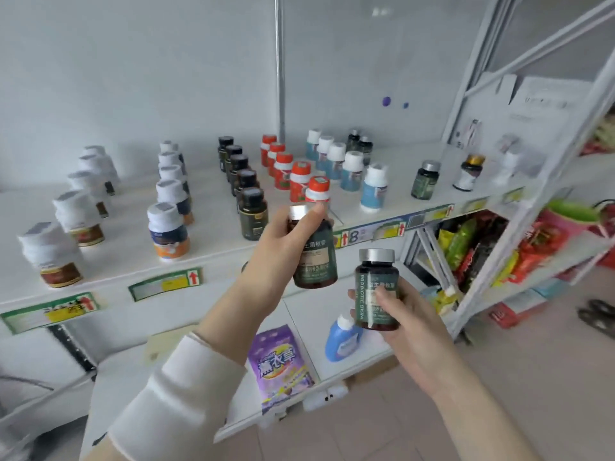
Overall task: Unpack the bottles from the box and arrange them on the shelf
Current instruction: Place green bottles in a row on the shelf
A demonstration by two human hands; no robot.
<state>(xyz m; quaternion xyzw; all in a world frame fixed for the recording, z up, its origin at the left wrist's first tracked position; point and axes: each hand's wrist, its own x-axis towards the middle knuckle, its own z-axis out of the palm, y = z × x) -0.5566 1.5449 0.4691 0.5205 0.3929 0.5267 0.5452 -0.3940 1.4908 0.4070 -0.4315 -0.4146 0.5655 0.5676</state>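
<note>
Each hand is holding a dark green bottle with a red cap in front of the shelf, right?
Not quite: the caps are silver, not red. The head view shows the left hand gripping the upper bottle and the right hand gripping the lower bottle, both dark green, in front of the shelf.

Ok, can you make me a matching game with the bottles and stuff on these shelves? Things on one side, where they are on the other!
Things:
1 purple bag
2 orange-lid bottles
3 blue jug
4 lower held bottle

Places:
A in the right hand
B lower shelf, just right of the purple bag
C top shelf, standing in a row
D lower shelf, just left of the blue jug

Pairs: 1-D, 2-C, 3-B, 4-A
</note>
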